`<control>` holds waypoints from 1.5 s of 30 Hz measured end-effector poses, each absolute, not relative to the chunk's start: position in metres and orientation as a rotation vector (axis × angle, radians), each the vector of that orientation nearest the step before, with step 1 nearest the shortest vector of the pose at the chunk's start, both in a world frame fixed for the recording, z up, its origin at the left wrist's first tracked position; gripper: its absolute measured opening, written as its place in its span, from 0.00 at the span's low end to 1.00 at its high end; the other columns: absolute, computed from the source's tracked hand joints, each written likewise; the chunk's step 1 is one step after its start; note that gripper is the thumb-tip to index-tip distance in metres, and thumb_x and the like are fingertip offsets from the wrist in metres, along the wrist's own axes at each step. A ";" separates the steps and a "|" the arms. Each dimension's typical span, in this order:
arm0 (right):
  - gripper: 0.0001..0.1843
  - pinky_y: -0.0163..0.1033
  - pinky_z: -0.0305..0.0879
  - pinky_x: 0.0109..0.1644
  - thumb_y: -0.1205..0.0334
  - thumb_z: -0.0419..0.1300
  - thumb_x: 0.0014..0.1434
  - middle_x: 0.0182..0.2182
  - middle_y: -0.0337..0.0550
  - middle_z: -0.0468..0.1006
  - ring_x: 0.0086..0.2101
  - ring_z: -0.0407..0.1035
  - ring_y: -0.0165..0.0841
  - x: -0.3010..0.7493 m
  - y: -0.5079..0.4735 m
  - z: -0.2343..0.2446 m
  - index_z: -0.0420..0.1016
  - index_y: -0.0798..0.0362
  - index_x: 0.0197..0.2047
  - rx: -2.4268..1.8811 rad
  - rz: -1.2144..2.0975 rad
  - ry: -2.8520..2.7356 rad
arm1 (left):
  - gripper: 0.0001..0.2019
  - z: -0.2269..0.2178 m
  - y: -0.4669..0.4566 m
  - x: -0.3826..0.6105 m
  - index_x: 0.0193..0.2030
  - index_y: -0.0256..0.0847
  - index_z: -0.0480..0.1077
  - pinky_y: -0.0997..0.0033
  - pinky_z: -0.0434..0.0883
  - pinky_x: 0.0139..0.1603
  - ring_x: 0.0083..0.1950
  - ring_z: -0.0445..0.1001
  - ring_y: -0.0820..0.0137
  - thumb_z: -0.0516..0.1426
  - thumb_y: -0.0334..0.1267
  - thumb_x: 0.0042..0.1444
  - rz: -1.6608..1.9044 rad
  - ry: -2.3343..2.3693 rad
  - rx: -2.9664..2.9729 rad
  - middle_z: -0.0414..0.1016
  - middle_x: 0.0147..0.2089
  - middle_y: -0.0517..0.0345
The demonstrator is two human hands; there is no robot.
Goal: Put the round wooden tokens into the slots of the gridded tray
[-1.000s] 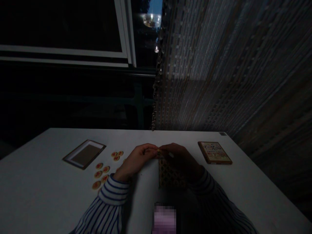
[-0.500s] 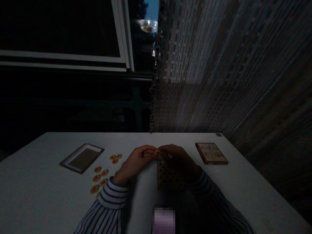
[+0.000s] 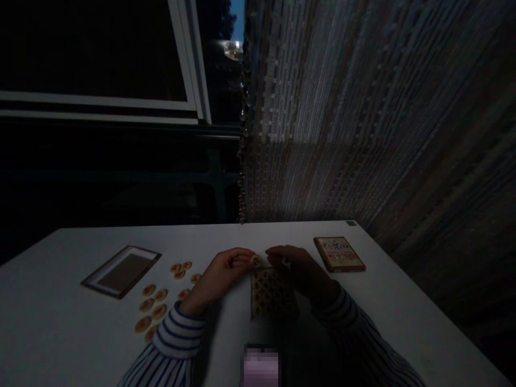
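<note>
A small patterned board (image 3: pixel 269 290) lies on the white table (image 3: pixel 72 322) in front of me. My left hand (image 3: pixel 220 277) pinches a round pale disc (image 3: pixel 255 260) at the board's far edge. My right hand (image 3: pixel 300 269) is curled beside it, its fingertips close to the same disc; whether they touch it or hold anything is too dark to make out. Both arms wear striped sleeves. Several similar round discs (image 3: pixel 159 301) with red marks lie scattered to the left of my left hand.
An open shallow box tray (image 3: pixel 121 271) lies at the left. A box lid with a printed picture (image 3: pixel 339 253) lies at the right near the table's far corner. A bead curtain (image 3: pixel 363 107) hangs behind the table. The room is dark.
The view has shifted, so everything sits slightly left and lower. My hands stay together at the board's far edge, and the disc now shows more clearly between them.
</note>
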State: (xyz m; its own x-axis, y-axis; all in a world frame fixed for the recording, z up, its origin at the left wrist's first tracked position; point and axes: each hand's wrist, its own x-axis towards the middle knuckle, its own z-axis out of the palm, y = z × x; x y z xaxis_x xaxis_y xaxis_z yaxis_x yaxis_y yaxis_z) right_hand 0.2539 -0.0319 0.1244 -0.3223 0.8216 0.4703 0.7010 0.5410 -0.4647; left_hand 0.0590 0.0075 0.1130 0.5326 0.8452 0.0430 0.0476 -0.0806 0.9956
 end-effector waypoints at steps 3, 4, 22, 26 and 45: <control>0.12 0.35 0.63 0.38 0.65 0.50 0.54 0.33 0.43 0.75 0.33 0.68 0.29 0.257 -0.033 0.125 0.68 0.53 0.42 -1.218 0.189 -2.094 | 0.12 0.114 0.005 0.062 0.39 0.37 0.68 0.69 0.65 0.44 0.40 0.70 0.70 0.56 0.39 0.47 0.775 0.810 1.523 0.74 0.37 0.54; 0.12 0.35 0.63 0.37 0.65 0.50 0.54 0.33 0.42 0.75 0.32 0.68 0.28 0.257 -0.033 0.126 0.68 0.53 0.42 -1.217 0.184 -2.102 | 0.12 0.114 0.004 0.063 0.39 0.37 0.67 0.68 0.65 0.44 0.40 0.70 0.70 0.56 0.39 0.47 0.773 0.810 1.522 0.74 0.38 0.54; 0.13 0.34 0.63 0.38 0.63 0.51 0.55 0.34 0.41 0.75 0.33 0.68 0.28 0.270 -0.035 0.127 0.67 0.51 0.44 -1.177 0.258 -2.134 | 0.14 0.118 0.000 0.084 0.41 0.37 0.69 0.68 0.66 0.43 0.39 0.70 0.68 0.54 0.42 0.49 0.815 0.798 1.576 0.74 0.38 0.54; 0.11 0.33 0.62 0.39 0.63 0.50 0.56 0.36 0.39 0.74 0.35 0.68 0.27 0.266 -0.035 0.128 0.67 0.50 0.42 -1.108 0.394 -2.151 | 0.14 0.118 -0.001 0.086 0.41 0.39 0.70 0.69 0.65 0.45 0.42 0.70 0.67 0.54 0.42 0.49 0.812 0.819 1.602 0.74 0.39 0.55; 0.07 0.29 0.58 0.28 0.60 0.52 0.55 0.26 0.37 0.73 0.27 0.67 0.26 0.263 -0.032 0.121 0.66 0.53 0.34 -1.214 0.533 -1.981 | 0.13 0.112 -0.002 0.091 0.39 0.37 0.69 0.68 0.67 0.41 0.38 0.71 0.68 0.56 0.40 0.47 0.808 0.802 1.566 0.74 0.36 0.54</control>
State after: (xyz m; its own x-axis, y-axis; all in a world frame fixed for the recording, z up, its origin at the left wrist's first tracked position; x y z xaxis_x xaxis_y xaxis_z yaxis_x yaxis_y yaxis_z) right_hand 0.2626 -0.0318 0.1212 -0.2783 0.8844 0.3747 0.5769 0.4658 -0.6710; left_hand 0.0905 -0.0017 0.1121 0.5307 0.8446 0.0706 0.0652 -0.1237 0.9902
